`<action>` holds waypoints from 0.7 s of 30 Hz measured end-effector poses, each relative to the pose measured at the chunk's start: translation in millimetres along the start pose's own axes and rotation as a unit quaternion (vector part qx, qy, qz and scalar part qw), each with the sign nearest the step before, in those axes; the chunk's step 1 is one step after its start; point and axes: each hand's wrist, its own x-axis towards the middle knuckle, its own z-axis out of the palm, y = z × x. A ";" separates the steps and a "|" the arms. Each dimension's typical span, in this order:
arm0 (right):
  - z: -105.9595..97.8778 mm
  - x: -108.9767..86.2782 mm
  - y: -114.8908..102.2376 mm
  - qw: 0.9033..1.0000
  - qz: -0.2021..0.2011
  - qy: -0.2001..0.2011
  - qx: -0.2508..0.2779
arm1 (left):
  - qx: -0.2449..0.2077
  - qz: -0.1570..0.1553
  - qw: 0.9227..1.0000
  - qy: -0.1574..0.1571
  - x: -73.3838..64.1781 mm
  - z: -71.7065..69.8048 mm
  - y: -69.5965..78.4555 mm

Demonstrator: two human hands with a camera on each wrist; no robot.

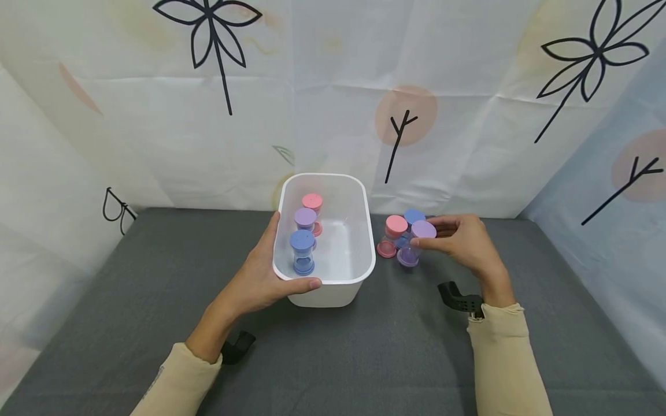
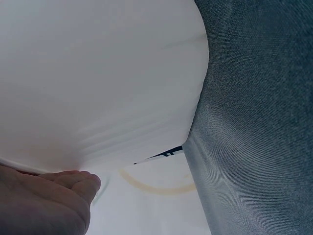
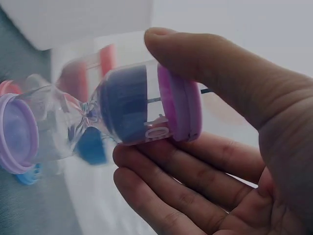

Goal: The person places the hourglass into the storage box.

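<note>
My left hand (image 1: 258, 279) grips a white plastic bin (image 1: 328, 296) at its near left corner, thumb along the front and fingers along the left side. Inside stand a pink sand timer (image 1: 312, 201), a purple sand timer (image 1: 305, 218) and a blue sand timer (image 1: 303, 254), lined up by the left wall. Right of the bin, my right hand (image 1: 465, 245) pinches another purple sand timer (image 3: 122, 105) by its upper cap, between thumb and fingers. That timer is slightly tilted; whether its base touches the table cannot be told. Close beside it are a second pink timer (image 1: 393, 236) and blue timer (image 1: 414, 216).
A dark grey cloth covers the table (image 1: 364, 358). Printed white fabric (image 1: 333, 115) hangs behind it, with more fabric at both sides. Black straps sit on both wrists, below the hands.
</note>
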 end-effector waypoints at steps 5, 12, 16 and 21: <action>-7.4 -9.1 -11.9 0.998 -0.031 0.039 0.042 | -0.001 0.000 1.000 0.000 1.0 -0.5 -4.7; -7.0 -18.2 -29.6 0.970 -0.109 0.143 0.164 | -0.004 0.001 1.000 -0.004 -0.2 -0.8 -0.3; -5.4 -20.5 -40.0 0.929 -0.180 0.170 0.275 | -0.003 0.003 1.000 -0.002 -0.2 -0.5 -0.1; 0.6 -25.6 -55.7 0.890 -0.210 0.177 0.363 | -0.003 0.004 1.000 -0.001 0.3 -0.3 0.7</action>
